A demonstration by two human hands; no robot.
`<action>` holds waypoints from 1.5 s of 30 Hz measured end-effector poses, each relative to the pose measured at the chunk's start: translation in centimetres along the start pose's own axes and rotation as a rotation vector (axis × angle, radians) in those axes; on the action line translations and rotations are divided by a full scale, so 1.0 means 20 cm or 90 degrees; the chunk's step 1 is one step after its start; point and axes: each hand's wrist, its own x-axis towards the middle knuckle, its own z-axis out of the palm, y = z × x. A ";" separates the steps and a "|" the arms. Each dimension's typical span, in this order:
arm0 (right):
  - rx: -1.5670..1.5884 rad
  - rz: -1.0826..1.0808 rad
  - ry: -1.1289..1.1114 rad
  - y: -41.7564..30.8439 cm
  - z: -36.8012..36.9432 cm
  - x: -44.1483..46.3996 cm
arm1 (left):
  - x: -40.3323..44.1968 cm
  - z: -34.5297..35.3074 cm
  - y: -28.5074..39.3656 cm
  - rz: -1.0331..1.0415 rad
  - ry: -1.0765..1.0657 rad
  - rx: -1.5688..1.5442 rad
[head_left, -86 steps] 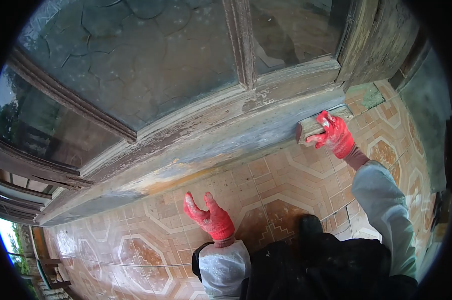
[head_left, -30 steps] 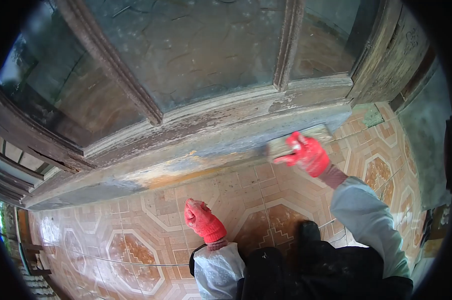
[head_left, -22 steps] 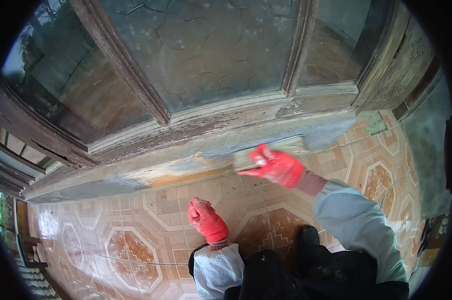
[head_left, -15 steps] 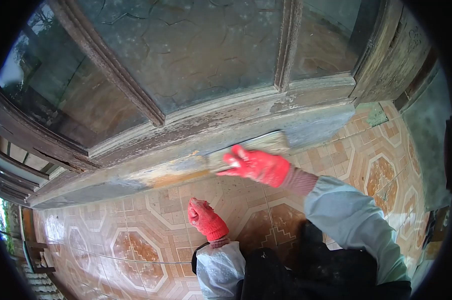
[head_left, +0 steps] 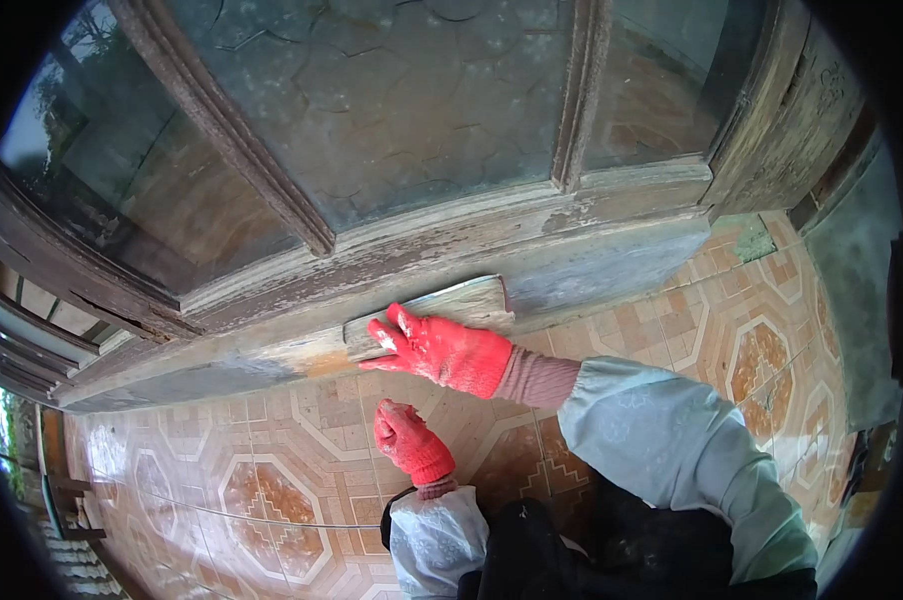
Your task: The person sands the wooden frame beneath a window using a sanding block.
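Note:
My right hand [head_left: 447,352], in a red glove with whitish smears, grips a long flat wooden block [head_left: 477,303]. The block lies against the low grey wall strip [head_left: 612,262] beneath the window frame. Yellow and pale patches show on the strip left of the block. My left hand [head_left: 412,440], also red-gloved, is curled closed above the tiled floor, below and apart from the block. Whether anything small is inside its fingers is hidden.
Weathered wooden frames [head_left: 452,228] hold large glass panes [head_left: 392,110] above the strip. Patterned tiles [head_left: 272,500] cover the floor. A grey wall [head_left: 852,290] stands at the right. My dark-clothed legs [head_left: 542,550] are at the bottom.
My right hand has slid the block leftward along the wall strip from its right end. My left hand's fingers, apart at first, have closed. The view has shifted slightly.

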 end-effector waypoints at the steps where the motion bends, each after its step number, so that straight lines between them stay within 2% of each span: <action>1: -0.105 -0.057 0.003 0.05 -0.02 -0.01 | 0.00 -0.02 0.00 -0.008 0.015 -0.003; 4: -0.625 -0.173 -0.151 0.11 0.00 -0.26 | 0.02 -0.05 0.01 -0.004 -0.004 -0.005; 6: -0.229 0.045 -0.104 0.21 -0.04 -0.56 | 0.02 -0.05 0.03 -0.003 -0.012 -0.030; 8: 0.107 0.281 0.010 0.30 -0.09 -0.72 | 0.02 -0.04 0.04 0.004 -0.012 -0.056; 12: 0.148 0.286 -0.004 0.28 -0.12 -0.56 | 0.01 0.01 0.05 -0.002 -0.010 -0.038; 14: 0.105 0.176 -0.028 0.21 -0.12 -0.28 | 0.01 0.01 0.04 0.004 -0.007 -0.021; 17: -0.071 -0.010 0.013 0.06 -0.04 0.06 | 0.03 -0.01 0.00 0.002 -0.005 -0.020; 20: -0.010 -0.067 -0.022 0.12 -0.10 0.04 | 0.04 -0.05 0.00 -0.051 0.022 -0.019; 21: -0.190 -0.096 -0.023 0.14 -0.07 -0.06 | 0.05 -0.05 0.01 -0.047 0.034 -0.024; 22: -0.521 -0.115 -0.086 0.17 -0.06 -0.18 | 0.05 -0.05 0.01 -0.044 0.046 -0.031; 24: -0.757 -0.226 -0.231 0.23 0.00 -0.56 | 0.05 -0.05 0.03 -0.051 0.043 -0.046; 26: -0.276 -0.038 -0.177 0.33 0.01 -0.96 | 0.04 -0.05 0.03 -0.054 0.051 -0.063; 28: 0.108 0.223 -0.035 0.38 -0.05 -1.03 | 0.04 -0.04 0.03 -0.020 0.017 -0.053; 32: 0.144 0.201 -0.115 0.24 0.00 -0.86 | 0.01 0.00 0.01 -0.033 -0.028 -0.078; 34: -0.228 -0.053 -0.145 0.05 0.15 -0.57 | -0.01 0.03 0.01 -0.011 -0.048 -0.008; 36: -0.309 -0.158 -0.037 -0.04 0.18 -0.33 | -0.02 0.02 -0.03 -0.010 -0.057 -0.003; 38: -0.046 -0.054 0.031 0.00 0.13 -0.31 | -0.02 0.01 -0.04 -0.013 -0.070 -0.001; 40: -0.030 -0.035 0.020 0.06 0.10 -0.50 | -0.02 -0.01 -0.04 -0.017 -0.033 0.008; 42: -0.004 0.040 -0.042 0.17 0.08 -0.82 | 0.00 -0.03 -0.02 -0.015 -0.029 0.020; 45: 0.154 0.280 -0.101 0.35 0.01 -1.30 | 0.01 -0.03 0.00 -0.028 -0.022 0.010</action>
